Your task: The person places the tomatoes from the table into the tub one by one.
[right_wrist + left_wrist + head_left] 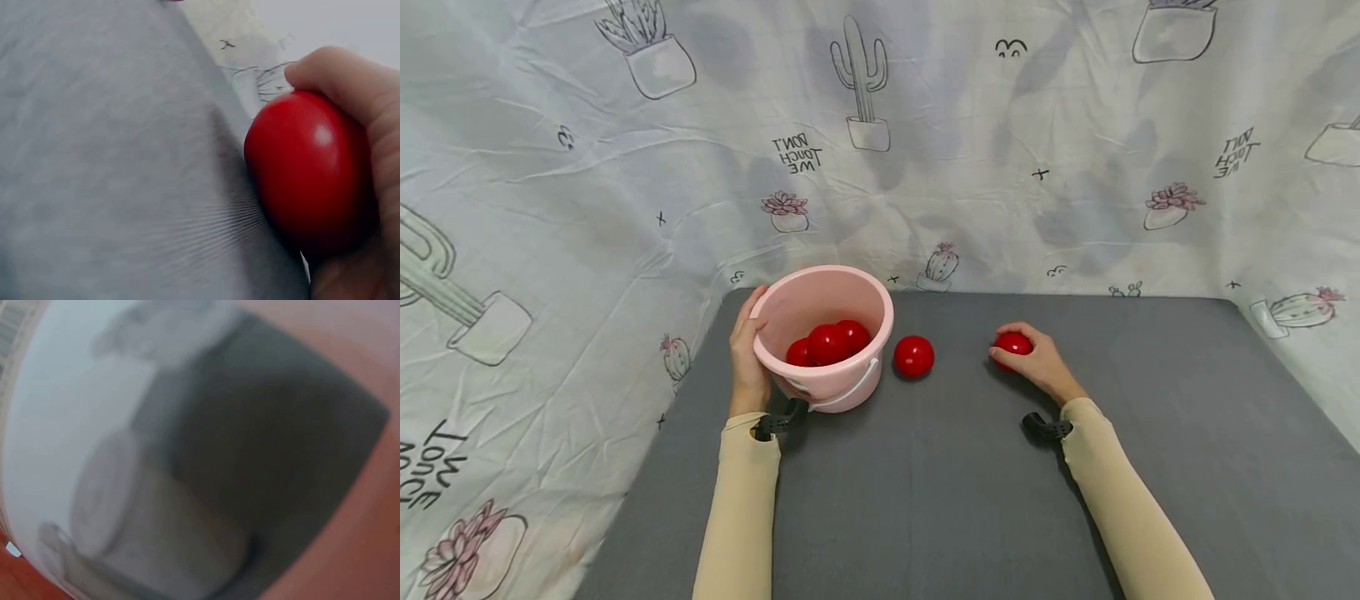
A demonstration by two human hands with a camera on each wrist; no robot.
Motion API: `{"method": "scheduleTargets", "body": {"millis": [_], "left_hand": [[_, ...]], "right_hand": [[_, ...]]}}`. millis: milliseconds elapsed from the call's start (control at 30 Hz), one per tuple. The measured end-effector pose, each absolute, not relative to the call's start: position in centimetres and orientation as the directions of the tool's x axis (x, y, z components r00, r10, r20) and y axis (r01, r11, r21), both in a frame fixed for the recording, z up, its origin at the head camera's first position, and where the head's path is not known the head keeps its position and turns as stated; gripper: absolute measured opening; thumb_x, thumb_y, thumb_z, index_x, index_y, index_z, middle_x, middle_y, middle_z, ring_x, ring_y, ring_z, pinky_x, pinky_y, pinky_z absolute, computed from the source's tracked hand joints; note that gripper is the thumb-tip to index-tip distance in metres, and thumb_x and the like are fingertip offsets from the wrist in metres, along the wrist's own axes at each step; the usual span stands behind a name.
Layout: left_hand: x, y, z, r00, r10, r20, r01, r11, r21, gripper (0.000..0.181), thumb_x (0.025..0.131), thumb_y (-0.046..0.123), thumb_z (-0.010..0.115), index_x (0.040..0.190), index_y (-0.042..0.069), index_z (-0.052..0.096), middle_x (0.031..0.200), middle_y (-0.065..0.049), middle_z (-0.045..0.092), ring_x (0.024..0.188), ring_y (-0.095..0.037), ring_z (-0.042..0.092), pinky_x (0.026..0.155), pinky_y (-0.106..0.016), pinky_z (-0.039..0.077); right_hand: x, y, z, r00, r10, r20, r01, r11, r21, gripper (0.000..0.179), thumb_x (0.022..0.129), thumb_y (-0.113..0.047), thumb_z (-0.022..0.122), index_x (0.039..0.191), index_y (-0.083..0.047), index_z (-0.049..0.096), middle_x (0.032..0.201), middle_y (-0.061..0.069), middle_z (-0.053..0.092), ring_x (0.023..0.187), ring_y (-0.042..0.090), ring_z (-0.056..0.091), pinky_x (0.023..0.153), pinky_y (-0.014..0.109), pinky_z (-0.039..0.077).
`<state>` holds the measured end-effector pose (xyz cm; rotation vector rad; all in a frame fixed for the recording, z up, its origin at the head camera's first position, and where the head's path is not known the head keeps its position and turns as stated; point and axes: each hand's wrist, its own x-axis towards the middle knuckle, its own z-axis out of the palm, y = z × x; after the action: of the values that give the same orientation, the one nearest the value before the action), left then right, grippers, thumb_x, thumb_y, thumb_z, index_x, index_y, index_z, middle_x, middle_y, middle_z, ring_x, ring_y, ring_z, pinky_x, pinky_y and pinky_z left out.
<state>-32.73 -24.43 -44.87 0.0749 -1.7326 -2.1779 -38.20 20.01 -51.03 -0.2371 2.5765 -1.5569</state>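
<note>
A pink bucket (823,377) with a white handle stands tilted towards me at the left of the table. My left hand (749,354) grips its left side, thumb over the rim. Inside lie several glossy red balls (828,344). Another red ball (913,357) sits on the table just right of the bucket. Farther right, my right hand (1033,360) holds a red ball (312,169) between thumb and fingers, low over the grey tabletop. In the left wrist view, a blurred pink surface (369,531) with a large pale and dark patch fills the frame.
The grey table (910,500) ends at the back against a pale cloth (962,167) printed with cacti and lettering. That cloth also hangs along the left side. Black straps (1047,427) sit around both wrists.
</note>
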Motion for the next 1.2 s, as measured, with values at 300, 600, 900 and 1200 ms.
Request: {"method": "scheduleTargets", "body": {"millis": [300, 600, 900, 1200], "left_hand": [[-32.8, -24.6, -44.5, -0.935, -0.304, 0.183, 0.243, -0.173, 0.954, 0.055, 0.096, 0.019, 0.034, 0.146, 0.028, 0.054, 0.154, 0.005, 0.048, 0.139, -0.017, 0.044, 0.121, -0.046, 0.031], [-32.7, -24.6, -44.6, -0.939, -0.3, 0.171, 0.228, -0.168, 0.959, 0.054, 0.096, 0.02, 0.035, 0.146, 0.029, 0.054, 0.154, 0.006, 0.048, 0.139, -0.016, 0.044, 0.122, -0.047, 0.03], [-32.8, -24.3, -44.7, -0.94, -0.289, 0.178, 0.238, -0.188, 0.953, 0.054, 0.097, 0.018, 0.034, 0.146, 0.027, 0.054, 0.154, 0.005, 0.048, 0.139, -0.016, 0.044, 0.121, -0.044, 0.031], [-32.8, -24.4, -44.7, -0.938, -0.295, 0.183, 0.244, -0.184, 0.952, 0.055, 0.096, 0.018, 0.034, 0.147, 0.027, 0.054, 0.154, 0.004, 0.048, 0.139, -0.017, 0.044, 0.121, -0.044, 0.031]], "right_hand": [[-38.8, 20.6, -50.9, -0.99, -0.144, -0.002, -0.052, 0.372, -0.927, 0.055, 0.093, -0.039, 0.07, 0.138, -0.01, 0.055, 0.139, 0.012, 0.052, 0.121, 0.028, 0.048, 0.084, 0.025, 0.053], [-38.5, 21.2, -50.8, -0.991, -0.136, -0.007, -0.03, 0.267, -0.963, 0.054, 0.096, -0.036, 0.066, 0.14, -0.008, 0.053, 0.126, -0.007, 0.054, 0.118, 0.016, 0.047, 0.085, 0.019, 0.052], [-38.3, 21.9, -50.7, -0.987, -0.154, -0.04, 0.014, 0.17, -0.985, 0.051, 0.098, -0.033, 0.064, 0.14, -0.007, 0.051, 0.124, -0.01, 0.054, 0.116, 0.014, 0.047, 0.083, 0.018, 0.053], [-38.5, 22.4, -50.7, -0.966, -0.258, -0.017, 0.046, -0.109, -0.993, 0.037, 0.1, -0.016, 0.061, 0.134, -0.003, 0.054, 0.123, -0.005, 0.062, 0.112, 0.009, 0.058, 0.086, 0.019, 0.055]]}}
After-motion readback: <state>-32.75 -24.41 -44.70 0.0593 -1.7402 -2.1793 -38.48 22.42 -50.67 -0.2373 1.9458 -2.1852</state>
